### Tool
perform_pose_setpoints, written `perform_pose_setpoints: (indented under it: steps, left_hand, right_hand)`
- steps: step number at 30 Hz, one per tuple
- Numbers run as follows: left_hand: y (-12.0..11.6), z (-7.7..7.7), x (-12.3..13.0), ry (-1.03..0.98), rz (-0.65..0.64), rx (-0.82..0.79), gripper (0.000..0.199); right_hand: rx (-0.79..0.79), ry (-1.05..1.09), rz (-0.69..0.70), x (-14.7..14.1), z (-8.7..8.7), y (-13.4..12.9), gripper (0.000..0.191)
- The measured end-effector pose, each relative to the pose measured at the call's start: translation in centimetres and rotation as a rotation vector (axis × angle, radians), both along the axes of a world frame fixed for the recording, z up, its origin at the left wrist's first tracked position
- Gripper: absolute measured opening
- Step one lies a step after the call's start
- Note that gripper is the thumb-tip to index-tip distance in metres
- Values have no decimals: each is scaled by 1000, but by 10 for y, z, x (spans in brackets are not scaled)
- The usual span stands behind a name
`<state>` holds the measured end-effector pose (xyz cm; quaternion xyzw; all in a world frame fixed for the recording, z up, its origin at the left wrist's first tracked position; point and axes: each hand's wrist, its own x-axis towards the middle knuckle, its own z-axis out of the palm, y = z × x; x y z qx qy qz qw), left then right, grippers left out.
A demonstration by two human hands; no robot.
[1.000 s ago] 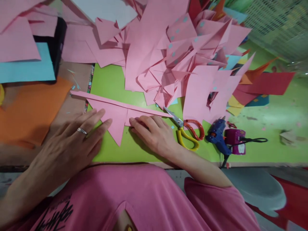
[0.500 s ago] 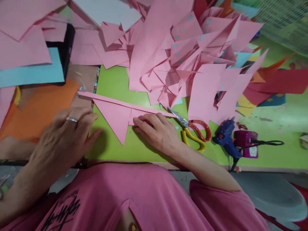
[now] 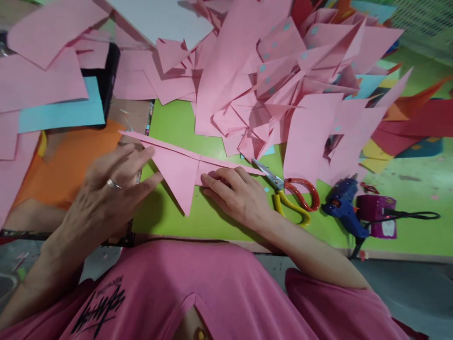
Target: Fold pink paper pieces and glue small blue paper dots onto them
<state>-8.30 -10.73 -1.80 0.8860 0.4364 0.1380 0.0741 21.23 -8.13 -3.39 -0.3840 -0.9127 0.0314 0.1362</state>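
A folded pink paper piece (image 3: 177, 167) lies on the green table top, with a long narrow strip along its upper edge and a triangular point toward me. My left hand (image 3: 113, 179), wearing a ring, is at the paper's left side, its fingers apart and the fingertips over the paper's left edge. My right hand (image 3: 237, 196) rests palm down on the right part of the paper, fingers lying on it below the strip. Scissors (image 3: 279, 184) with red and yellow handles lie just right of that hand, their tips by the strip's right end.
Pink cut papers (image 3: 240, 71) are heaped along the back. A blue glue gun (image 3: 343, 205) and a purple box (image 3: 377, 212) with a black cable stand at the right. Orange paper (image 3: 71, 165), light-blue paper (image 3: 63, 108) and a dark flat object (image 3: 111, 71) lie left.
My left hand has moved right and onto the left edge of the folded paper. My right hand has stayed on the paper. The whole view has shifted slightly.
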Motion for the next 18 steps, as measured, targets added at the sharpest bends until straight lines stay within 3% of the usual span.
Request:
perform_pose_setpoints:
  steps: [4, 6, 10, 14, 18]
  left_hand:
    - [-4, 0, 11, 26, -274, 84, 37]
    - [-5, -2, 19, -25, -316, 68, 32]
    - [-6, -6, 35, -114, -260, 114, 26]
    - [-2, -4, 45, 4, -196, 111, 28]
    - [4, 1, 31, 90, -134, 68, 37]
  right_hand:
    - [-19, -5, -1, 1, 0, 0, 23]
    - [-14, -8, -3, 1, 0, -1, 24]
    - [-8, 4, -1, 0, 1, -1, 24]
    - [-22, -1, -13, 0, 1, -1, 24]
    - [-26, -7, -17, -1, 0, -2, 24]
